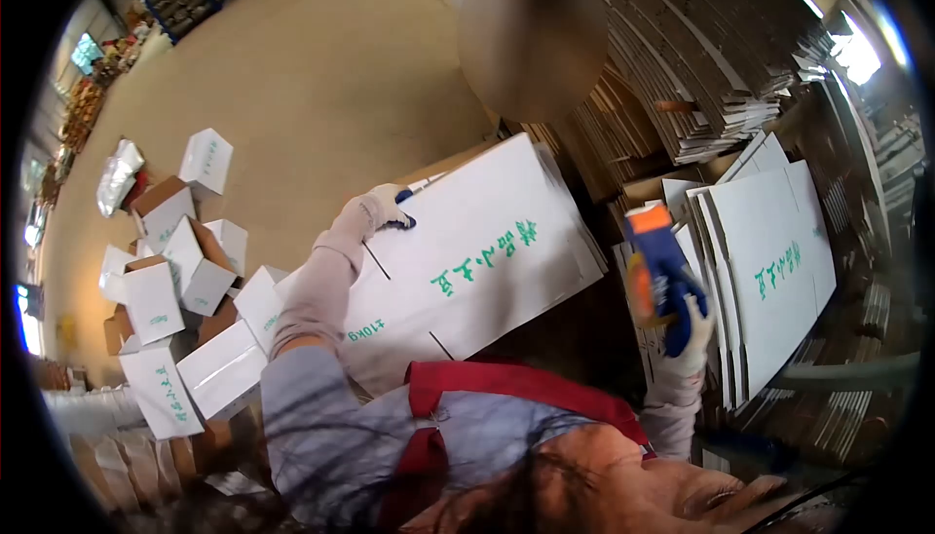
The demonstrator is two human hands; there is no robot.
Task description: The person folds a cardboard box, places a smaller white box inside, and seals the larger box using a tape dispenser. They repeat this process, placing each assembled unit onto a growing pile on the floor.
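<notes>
A white carton [497, 251] with green printed characters lies in front of my body, its top face toward me. My left hand [392, 209], in a white glove with blue fingertips, grips the carton near its far edge, fingers bent onto the white face. My right hand [690, 324], also gloved in white and blue, is raised to the right of the carton, wrapped around an orange and blue tape dispenser [648, 232]. The dispenser is apart from the carton and slightly blurred. Part of its body is hidden by the fingers.
Flattened white cartons [769, 271] stand upright at the right. Behind them are tall stacks of folded cardboard [682, 47]. Several made-up white boxes [200, 266] are heaped on the floor [321, 66] at the left. A blurred brown rounded thing [531, 42] is at the top.
</notes>
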